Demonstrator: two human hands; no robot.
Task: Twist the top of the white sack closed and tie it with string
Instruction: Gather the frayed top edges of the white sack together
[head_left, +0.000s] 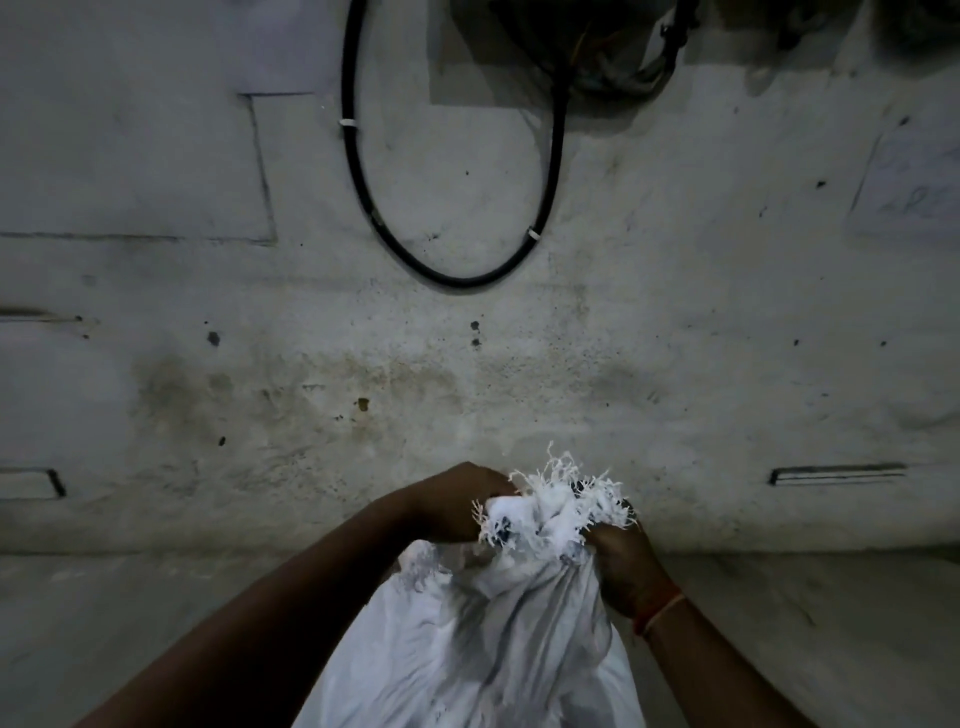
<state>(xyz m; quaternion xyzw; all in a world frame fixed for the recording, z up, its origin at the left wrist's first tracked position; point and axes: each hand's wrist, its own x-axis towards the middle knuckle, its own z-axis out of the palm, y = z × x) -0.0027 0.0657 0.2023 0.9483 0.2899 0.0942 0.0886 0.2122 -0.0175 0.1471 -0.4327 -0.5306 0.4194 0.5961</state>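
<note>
Grey concrete floor (156, 623), dim and scuffed, meeting a stained wall along its far edge, white sack (483, 649) rising from it, base out of view

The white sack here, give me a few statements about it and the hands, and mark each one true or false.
1. Both hands grip the gathered top of the white sack. True: the left hand and the right hand hold the frayed top.
2. String is already knotted round the neck. False: no string shows.
3. The right wrist wears an orange-red thread band. True.
4. A black cable lies coiled on the floor. False: it hangs in a loop on the wall.
5. The sack's top edge is neatly hemmed. False: it is frayed.
</note>
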